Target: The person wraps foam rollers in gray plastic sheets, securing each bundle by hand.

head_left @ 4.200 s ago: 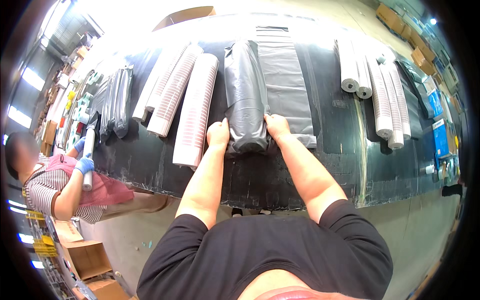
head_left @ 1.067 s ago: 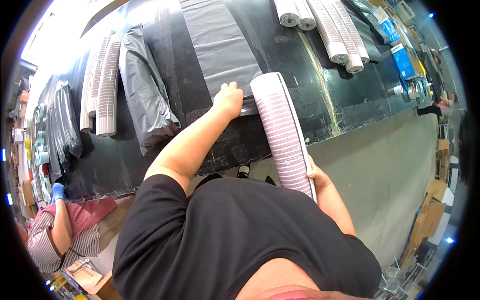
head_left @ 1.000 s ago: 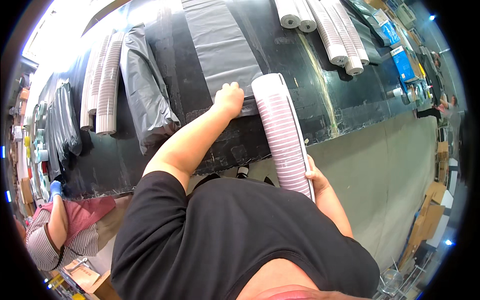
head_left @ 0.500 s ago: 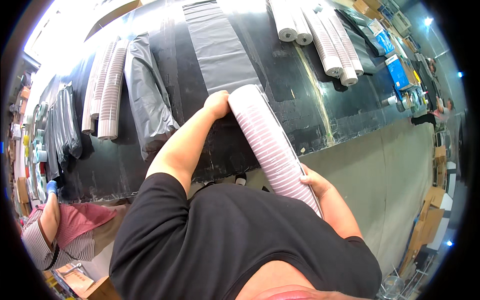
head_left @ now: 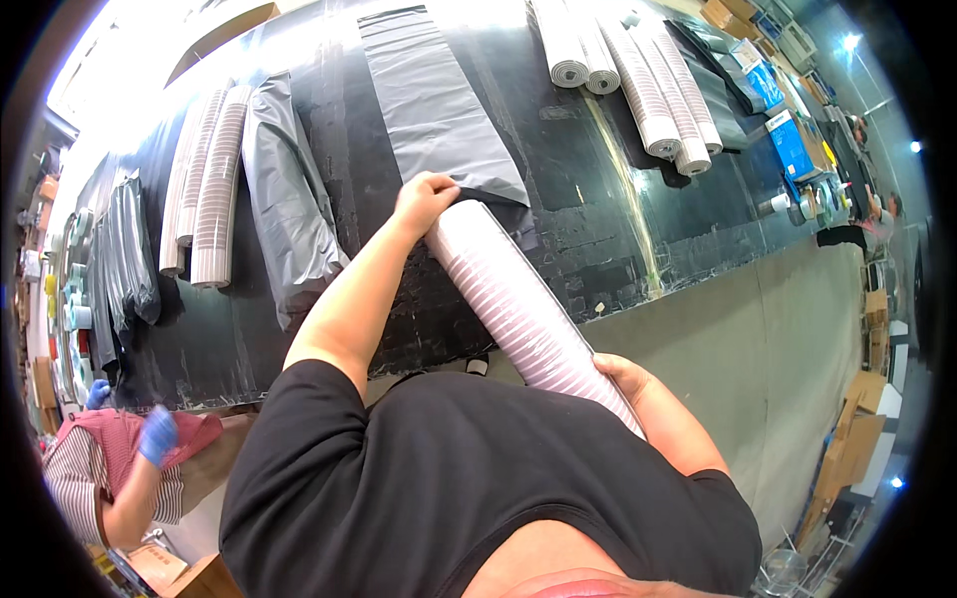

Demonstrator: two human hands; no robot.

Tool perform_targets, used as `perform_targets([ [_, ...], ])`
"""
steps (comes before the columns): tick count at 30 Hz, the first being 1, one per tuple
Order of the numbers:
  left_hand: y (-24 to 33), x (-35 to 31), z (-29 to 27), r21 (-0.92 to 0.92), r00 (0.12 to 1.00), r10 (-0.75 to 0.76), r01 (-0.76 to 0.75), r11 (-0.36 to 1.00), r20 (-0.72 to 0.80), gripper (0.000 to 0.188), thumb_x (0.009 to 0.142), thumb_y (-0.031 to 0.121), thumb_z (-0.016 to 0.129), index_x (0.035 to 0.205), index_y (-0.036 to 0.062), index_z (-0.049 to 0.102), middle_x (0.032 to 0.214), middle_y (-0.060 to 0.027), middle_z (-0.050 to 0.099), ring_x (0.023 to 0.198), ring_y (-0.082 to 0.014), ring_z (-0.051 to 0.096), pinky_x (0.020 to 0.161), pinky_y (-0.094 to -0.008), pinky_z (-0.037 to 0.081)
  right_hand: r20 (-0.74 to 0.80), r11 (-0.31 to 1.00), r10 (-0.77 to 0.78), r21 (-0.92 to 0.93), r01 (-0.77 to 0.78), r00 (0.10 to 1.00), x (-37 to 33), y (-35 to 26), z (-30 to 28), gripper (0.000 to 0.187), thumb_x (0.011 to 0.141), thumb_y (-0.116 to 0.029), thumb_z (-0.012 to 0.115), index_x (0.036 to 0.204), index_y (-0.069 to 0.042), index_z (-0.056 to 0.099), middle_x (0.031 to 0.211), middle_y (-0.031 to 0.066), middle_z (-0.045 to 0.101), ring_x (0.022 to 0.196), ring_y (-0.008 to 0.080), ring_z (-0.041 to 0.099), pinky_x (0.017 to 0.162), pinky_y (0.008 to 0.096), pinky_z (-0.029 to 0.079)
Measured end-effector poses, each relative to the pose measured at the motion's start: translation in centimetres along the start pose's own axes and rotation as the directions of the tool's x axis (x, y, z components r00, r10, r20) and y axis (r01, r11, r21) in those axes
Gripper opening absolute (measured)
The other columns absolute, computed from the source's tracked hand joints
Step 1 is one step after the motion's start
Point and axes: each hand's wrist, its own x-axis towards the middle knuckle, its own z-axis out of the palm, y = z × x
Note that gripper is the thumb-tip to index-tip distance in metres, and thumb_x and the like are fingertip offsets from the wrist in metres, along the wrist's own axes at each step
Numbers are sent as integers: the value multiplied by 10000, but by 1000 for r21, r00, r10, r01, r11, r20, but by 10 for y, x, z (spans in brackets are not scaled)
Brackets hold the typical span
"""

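A striped pinkish-white rolled mat (head_left: 518, 304), glossy as if in clear film, slants from the table edge down against my body. My right hand (head_left: 626, 379) grips its lower end from the right side. A long grey plastic bag (head_left: 439, 100) lies flat on the black table, its near end lifted a little with a dark gap under the top layer. My left hand (head_left: 427, 204) is closed on the left corner of that end, just above the mat's upper end. The fingertips are partly hidden.
Rolled mats (head_left: 214, 189) and a crumpled grey bag (head_left: 289, 199) lie to the left; more rolls (head_left: 648, 95) lie at the far right. Blue boxes (head_left: 793, 145) and tape rolls stand at the right edge. A co-worker's blue-gloved hand (head_left: 158, 434) is at lower left.
The mat's upper end has moved left and toward me, leaving the bag's near end in view. My left hand has shifted slightly left onto the bag's corner. The co-worker's gloved hands moved.
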Motion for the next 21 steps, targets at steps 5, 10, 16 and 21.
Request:
perform_targets([
  [5,13,-39,-3,454,712,622,-459,764,-327,60,809,90,724,861,59,717,838,-89,641,799,-287,636,729,-348,517,-37,999,-13,38,14,999,-1,6,-15,634,867,-321,679,1359,36,500,1281,214,615,1132,299,640,1015,436,490],
  [10,41,-50,16,614,538,813,-570,546,-224,113,751,46,724,845,103,696,859,-57,630,813,-273,618,724,-359,513,-55,999,-26,45,28,998,-2,-2,-14,626,876,-322,668,1360,37,500,1282,213,614,1136,300,638,1016,438,489],
  [16,40,-30,27,412,764,453,-269,870,-458,78,806,152,703,860,97,700,887,-58,648,890,-284,623,783,-375,509,-103,998,-51,21,54,993,-6,-6,-22,616,887,-323,656,1362,38,499,1284,213,614,1140,301,636,1017,441,488],
  [21,48,-38,16,491,657,734,-590,641,-170,63,808,83,698,869,66,697,874,-69,644,846,-284,623,765,-362,509,-16,995,-16,95,17,1000,-3,-9,-22,598,909,-328,627,1363,38,497,1286,216,611,1145,306,632,1020,448,484],
])
